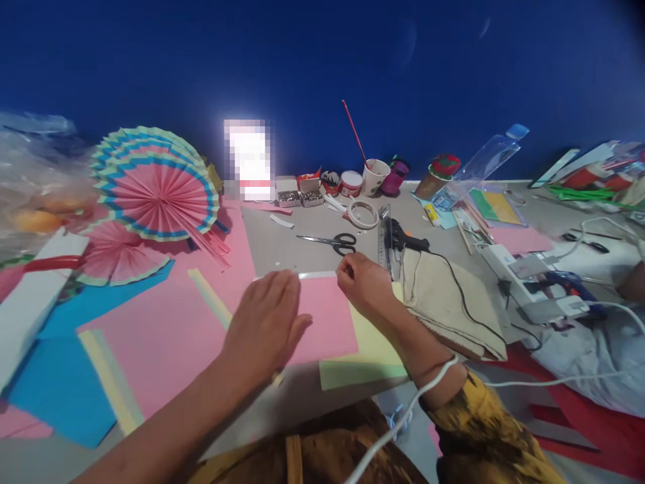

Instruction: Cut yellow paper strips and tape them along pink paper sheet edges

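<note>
- The left hand (267, 323) lies flat, fingers spread, on a pink sheet (322, 323) near the table's front edge.
- The right hand (365, 286) pinches a strip of white tape (317, 274) along that sheet's far edge.
- Beyond lie scissors (332, 240), a tape roll (363, 214), a ruler (385, 235) and a glue gun (406, 238).
- A beige cloth (443, 296) lies just right of the wrist; paper fans (156, 185) stand left.
- No writing is readable.

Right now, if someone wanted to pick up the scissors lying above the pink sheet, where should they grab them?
Probably by the black loop handles at the right end of the scissors, coming down from above. They lie flat and closed on the grey table, the blades pointing left, and the space around the handles is bare.
</note>
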Demonstrator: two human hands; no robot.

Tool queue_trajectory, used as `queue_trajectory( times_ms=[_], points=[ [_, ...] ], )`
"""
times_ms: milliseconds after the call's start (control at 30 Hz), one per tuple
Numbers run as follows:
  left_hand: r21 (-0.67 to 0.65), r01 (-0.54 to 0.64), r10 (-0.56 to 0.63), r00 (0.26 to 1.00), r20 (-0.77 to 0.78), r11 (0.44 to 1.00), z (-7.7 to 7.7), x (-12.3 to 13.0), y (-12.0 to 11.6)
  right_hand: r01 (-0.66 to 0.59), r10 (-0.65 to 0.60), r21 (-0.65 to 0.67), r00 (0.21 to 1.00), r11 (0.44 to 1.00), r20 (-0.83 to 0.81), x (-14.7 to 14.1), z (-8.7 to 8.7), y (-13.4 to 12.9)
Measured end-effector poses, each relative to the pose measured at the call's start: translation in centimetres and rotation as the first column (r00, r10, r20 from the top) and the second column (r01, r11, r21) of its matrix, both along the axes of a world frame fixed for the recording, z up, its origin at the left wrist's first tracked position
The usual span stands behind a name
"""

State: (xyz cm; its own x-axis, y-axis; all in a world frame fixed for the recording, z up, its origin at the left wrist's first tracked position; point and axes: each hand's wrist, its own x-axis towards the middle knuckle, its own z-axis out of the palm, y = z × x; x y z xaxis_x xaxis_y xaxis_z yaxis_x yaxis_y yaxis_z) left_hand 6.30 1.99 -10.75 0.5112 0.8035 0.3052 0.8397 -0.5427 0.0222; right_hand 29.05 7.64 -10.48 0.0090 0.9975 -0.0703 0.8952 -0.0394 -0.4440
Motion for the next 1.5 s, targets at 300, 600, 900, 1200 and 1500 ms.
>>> queue_trajectory(
  times_ms=[300, 600, 900, 1200, 1500],
  points=[
    [-0.062, 0.042, -0.046, 0.997, -0.057, 0.997, -2.6, -0.4, 0.8, 0.026, -0.026, 0.001, 0.999, 1.0, -0.038, 0.1, -0.5, 0.3],
    [-0.035, -0.07, 0.069, 0.997, -0.037, 0.997, -2.3, -1.1, 0.8, -0.194, 0.21, 0.292, 0.977, 0.937, -0.023, -0.2, -0.9, -0.9],
    [-0.003, -0.05, 0.05, 0.999, 0.016, 0.999, -2.7, -1.3, 0.6, -0.667, 0.645, 0.221, 0.745, 0.711, 0.173, -2.9, -2.4, -1.6],
    [0.003, -0.075, 0.075, 0.997, -0.004, 0.997, -2.9, -1.1, 0.5, -0.538, 0.487, 0.293, 0.842, 0.791, 0.231, -0.7, -2.4, -1.6],
    [0.009, -0.107, 0.107, 0.994, -0.023, 0.994, -2.3, -0.9, 0.4, -0.292, 0.273, 0.302, 0.956, 0.907, 0.104, -0.7, -1.5, -0.7]
  ],
)
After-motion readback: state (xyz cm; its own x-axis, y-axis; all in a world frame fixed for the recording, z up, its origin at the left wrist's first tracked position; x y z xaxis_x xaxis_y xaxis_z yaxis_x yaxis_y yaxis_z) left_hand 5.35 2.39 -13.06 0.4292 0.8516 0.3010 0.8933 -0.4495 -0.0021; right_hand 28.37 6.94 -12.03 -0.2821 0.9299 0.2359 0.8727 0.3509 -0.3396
